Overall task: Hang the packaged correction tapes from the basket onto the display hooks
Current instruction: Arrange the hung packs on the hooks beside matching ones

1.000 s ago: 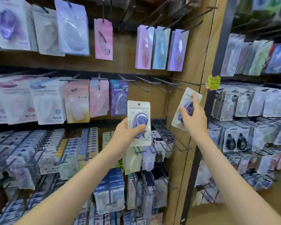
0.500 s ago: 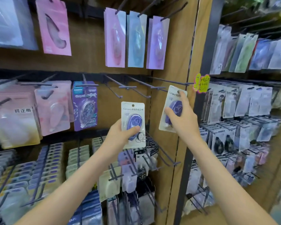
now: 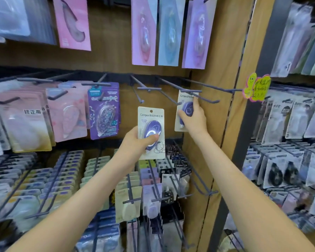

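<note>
- Right hand [image 3: 195, 119] grips a correction tape pack [image 3: 181, 100], its top edge at the display hook [image 3: 191, 91]'s front bar.
- Left hand [image 3: 135, 142] grips a second pack [image 3: 151, 122] below-left of that hook.

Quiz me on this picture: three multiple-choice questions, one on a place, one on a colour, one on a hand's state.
1. Where is the right-hand pack? A in a basket; B raised to a display hook; C on the floor.
2. What colour is the tape in the left-hand pack? A green; B red; C purple.
3. The left hand is: A gripping its pack; B empty; C pushing a shelf.
B, its top edge is at the hook; C, purple shell under the blister; A, thumb across the front.
</note>
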The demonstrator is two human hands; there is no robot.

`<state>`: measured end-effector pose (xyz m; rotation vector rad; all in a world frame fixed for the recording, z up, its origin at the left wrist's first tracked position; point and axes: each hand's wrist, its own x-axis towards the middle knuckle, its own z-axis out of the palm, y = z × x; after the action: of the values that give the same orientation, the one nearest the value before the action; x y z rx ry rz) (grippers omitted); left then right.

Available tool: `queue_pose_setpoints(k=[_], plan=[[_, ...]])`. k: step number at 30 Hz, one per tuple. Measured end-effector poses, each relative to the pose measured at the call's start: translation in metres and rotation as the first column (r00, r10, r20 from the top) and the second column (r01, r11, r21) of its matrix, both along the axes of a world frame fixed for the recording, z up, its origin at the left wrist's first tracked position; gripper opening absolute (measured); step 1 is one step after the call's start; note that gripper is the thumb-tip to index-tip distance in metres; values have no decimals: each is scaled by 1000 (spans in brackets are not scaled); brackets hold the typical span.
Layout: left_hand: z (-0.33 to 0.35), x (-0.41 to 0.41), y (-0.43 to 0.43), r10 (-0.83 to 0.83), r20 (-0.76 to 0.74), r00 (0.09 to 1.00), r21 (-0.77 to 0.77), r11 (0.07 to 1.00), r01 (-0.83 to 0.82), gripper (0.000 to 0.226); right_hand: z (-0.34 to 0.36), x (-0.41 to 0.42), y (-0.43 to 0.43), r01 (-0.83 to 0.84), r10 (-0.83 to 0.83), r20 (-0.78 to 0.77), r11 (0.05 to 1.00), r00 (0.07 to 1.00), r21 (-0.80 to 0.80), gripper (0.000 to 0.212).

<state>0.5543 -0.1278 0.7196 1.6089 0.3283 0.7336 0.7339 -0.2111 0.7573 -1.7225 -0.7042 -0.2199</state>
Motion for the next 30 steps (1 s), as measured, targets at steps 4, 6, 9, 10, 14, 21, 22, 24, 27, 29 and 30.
queue_pose_setpoints(k=[4, 6, 9, 10, 14, 21, 22, 24, 27, 29, 30], plan=[[-3, -1, 6, 32, -2, 999, -9, 999, -32, 34, 3, 20, 17, -38, 41, 24, 994, 999, -101, 77], [-5, 0, 7, 45, -18, 999, 13, 999, -44, 33, 0, 17, 16, -53, 59, 39, 987, 997, -149, 75], [-9, 2, 10, 47, -22, 999, 23, 999, -47, 34, -8, -7, 3, -25, 30, 101, 998, 994, -51, 60], [-9, 3, 9, 45, -21, 999, 23, 999, -45, 35, -12, -18, -4, -36, 37, 96, 999, 995, -15, 54], [-7, 14, 1, 27, 2, 1000, 84, 996, -27, 35, -20, -54, -32, -162, 168, 129, 985, 977, -56, 48], [5, 31, -26, -36, 3, 999, 351, 936, 32, 35, -24, -73, -54, -177, 209, 185, 969, 960, -175, 69], [6, 32, -28, -59, -3, 998, 377, 925, 55, 37, -25, -74, -58, -165, 191, 191, 976, 963, -144, 69], [7, 31, -30, -130, -28, 991, 408, 904, 130, 41, -27, -77, -66, -135, 149, 212, 988, 966, -79, 70], [10, 25, -31, -242, -47, 969, 428, 872, 238, 44, -30, -82, -74, -68, 89, 273, 994, 958, -87, 72], [11, 21, -35, -286, -42, 957, 435, 857, 275, 42, -33, -84, -76, -55, 83, 277, 992, 957, -110, 72], [11, 19, -38, -288, -39, 957, 452, 849, 274, 42, -34, -85, -76, -65, 92, 263, 992, 961, -108, 72]])
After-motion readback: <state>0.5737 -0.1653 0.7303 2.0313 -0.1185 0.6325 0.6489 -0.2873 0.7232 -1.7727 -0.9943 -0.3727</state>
